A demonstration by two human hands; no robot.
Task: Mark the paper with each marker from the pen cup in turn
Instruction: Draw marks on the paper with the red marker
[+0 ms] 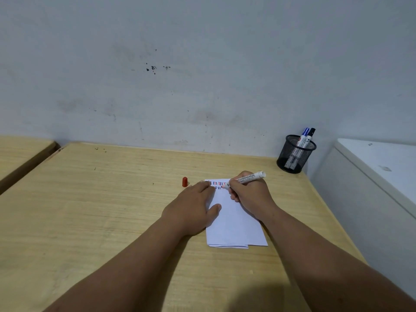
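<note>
A white sheet of paper point(234, 224) lies on the wooden table point(101, 210), with rows of short red, blue and black strokes near its far edge. My right hand point(252, 194) grips a white marker point(247, 178) whose red tip touches the paper by the strokes. My left hand point(193, 206) lies flat on the paper's left edge, holding it down. The marker's red cap point(184, 182) stands on the table left of the paper. A black mesh pen cup point(295, 155) at the far right corner holds a blue-capped marker point(304, 136) and a black-capped marker point(311, 135).
A stained grey wall point(202, 75) rises right behind the table. A white cabinet point(378, 176) stands along the table's right side. A second wooden surface point(20, 152) sits to the far left, across a gap.
</note>
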